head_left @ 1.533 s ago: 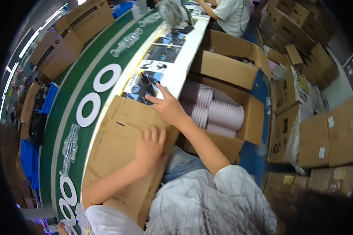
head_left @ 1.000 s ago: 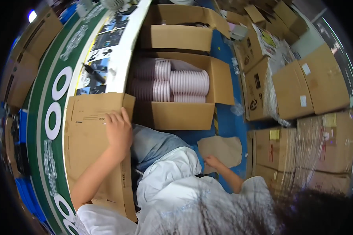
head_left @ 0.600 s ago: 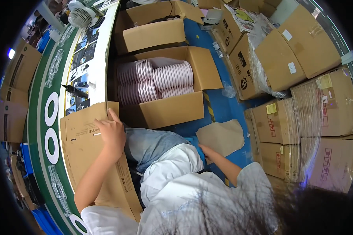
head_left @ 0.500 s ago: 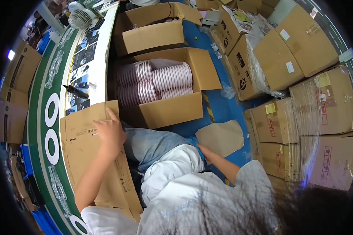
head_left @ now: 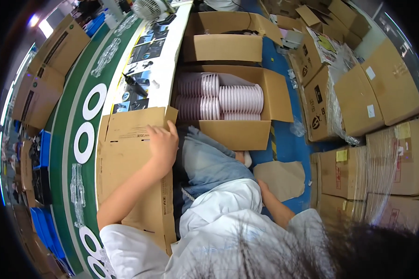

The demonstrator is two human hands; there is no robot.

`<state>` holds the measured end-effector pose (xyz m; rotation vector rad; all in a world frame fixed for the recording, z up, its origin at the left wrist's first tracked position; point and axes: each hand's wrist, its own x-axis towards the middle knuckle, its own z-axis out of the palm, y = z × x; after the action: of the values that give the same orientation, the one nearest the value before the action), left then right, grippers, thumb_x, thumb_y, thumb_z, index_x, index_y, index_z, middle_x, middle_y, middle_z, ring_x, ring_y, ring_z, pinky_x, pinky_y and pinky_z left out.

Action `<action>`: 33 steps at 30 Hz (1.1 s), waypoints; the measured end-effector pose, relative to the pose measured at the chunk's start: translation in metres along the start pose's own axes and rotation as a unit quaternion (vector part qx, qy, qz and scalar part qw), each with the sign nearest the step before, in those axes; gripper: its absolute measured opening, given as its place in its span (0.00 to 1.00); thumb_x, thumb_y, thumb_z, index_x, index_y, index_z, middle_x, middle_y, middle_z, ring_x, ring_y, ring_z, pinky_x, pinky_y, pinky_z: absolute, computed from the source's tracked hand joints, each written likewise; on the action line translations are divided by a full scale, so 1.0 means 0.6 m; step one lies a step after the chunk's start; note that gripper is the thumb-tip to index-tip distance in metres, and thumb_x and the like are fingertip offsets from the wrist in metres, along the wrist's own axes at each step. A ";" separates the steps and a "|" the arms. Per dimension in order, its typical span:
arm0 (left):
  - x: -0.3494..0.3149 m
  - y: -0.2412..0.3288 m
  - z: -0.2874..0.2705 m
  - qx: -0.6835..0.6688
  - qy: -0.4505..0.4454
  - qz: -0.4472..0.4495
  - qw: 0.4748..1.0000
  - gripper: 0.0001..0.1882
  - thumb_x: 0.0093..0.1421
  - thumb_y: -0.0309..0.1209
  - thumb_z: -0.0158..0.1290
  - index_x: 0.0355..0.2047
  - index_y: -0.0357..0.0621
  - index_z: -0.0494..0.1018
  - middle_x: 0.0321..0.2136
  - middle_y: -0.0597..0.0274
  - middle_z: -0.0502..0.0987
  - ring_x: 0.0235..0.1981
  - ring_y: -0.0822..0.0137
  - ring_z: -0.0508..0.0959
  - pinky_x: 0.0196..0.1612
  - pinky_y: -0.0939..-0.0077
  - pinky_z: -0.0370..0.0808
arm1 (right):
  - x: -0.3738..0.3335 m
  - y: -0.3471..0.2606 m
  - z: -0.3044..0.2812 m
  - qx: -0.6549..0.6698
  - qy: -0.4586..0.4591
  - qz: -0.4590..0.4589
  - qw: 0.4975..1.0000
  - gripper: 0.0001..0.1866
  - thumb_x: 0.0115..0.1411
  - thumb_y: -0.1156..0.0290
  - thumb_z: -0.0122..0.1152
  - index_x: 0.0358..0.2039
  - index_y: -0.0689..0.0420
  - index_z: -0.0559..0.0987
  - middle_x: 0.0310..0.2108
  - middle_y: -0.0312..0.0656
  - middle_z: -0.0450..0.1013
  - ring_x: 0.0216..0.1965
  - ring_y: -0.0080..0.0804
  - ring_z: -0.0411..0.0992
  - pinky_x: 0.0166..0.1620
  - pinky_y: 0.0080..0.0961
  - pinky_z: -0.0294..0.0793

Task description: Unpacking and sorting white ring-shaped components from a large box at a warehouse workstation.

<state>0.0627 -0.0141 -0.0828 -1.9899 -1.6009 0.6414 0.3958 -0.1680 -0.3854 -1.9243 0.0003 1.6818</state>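
Brown cardboard (head_left: 130,181) lies on white tabletop (head_left: 165,88) | left hand (head_left: 164,144) rests near its edge, fingers spread | right hand (head_left: 264,188) half hidden, grip unclear | green conveyor (head_left: 57,158) left | blue floor (head_left: 293,151), stacked cartons (head_left: 351,174) right

The left hand (head_left: 164,145) rests with fingers slightly bent on brown cardboard (head_left: 132,186), near its far right corner, at the near end of the white desk (head_left: 165,88). Beyond it on the desk lies a black pointed tool (head_left: 136,86). White rings (head_left: 77,144) lie on the green conveyor (head_left: 57,186) past the desk's left edge; beside the right edge, a carton (head_left: 237,134) holds pinkish discs (head_left: 241,98). The right hand (head_left: 262,188), mostly hidden, is near a brown sheet (head_left: 281,179).
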 end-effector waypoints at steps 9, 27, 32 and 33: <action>-0.011 0.013 0.029 0.025 0.073 0.020 0.997 0.22 0.58 0.31 0.44 0.52 0.38 0.68 0.38 0.41 0.76 0.44 0.44 0.74 0.54 0.44 0.61 | 0.156 0.059 -0.117 -0.199 0.116 -0.189 0.955 0.17 0.50 0.62 0.55 0.34 0.61 0.78 0.32 0.47 0.75 0.33 0.41 0.72 0.37 0.36 0.70; -0.012 -0.004 0.022 -0.066 -0.033 0.007 0.997 0.41 0.50 0.50 0.57 0.60 0.43 0.58 0.49 0.31 0.67 0.52 0.42 0.67 0.59 0.52 0.57 | 0.021 -0.571 0.017 0.109 0.042 -0.586 0.802 0.10 0.59 0.75 0.49 0.37 0.64 0.76 0.33 0.42 0.73 0.33 0.27 0.72 0.36 0.21 0.72; 0.031 0.014 -0.064 -0.074 -0.031 -0.008 0.997 0.41 0.49 0.50 0.57 0.60 0.45 0.59 0.54 0.37 0.63 0.51 0.42 0.65 0.60 0.51 0.57 | 0.232 -0.569 0.264 -0.138 -0.207 -0.359 0.900 0.15 0.54 0.70 0.56 0.41 0.61 0.78 0.34 0.41 0.77 0.33 0.27 0.74 0.35 0.24 0.73; 0.029 0.016 -0.079 -0.064 -0.043 -0.027 0.997 0.40 0.49 0.48 0.58 0.59 0.44 0.60 0.53 0.39 0.64 0.51 0.43 0.65 0.59 0.51 0.58 | 0.229 -0.538 0.328 -0.254 -0.155 -0.348 0.889 0.18 0.54 0.66 0.57 0.44 0.61 0.77 0.40 0.45 0.76 0.41 0.34 0.74 0.43 0.28 0.72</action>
<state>0.1039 -0.0032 -0.0538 -2.0275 -1.7812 0.6255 0.3631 0.2327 -0.3838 -1.6432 -1.2147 1.5208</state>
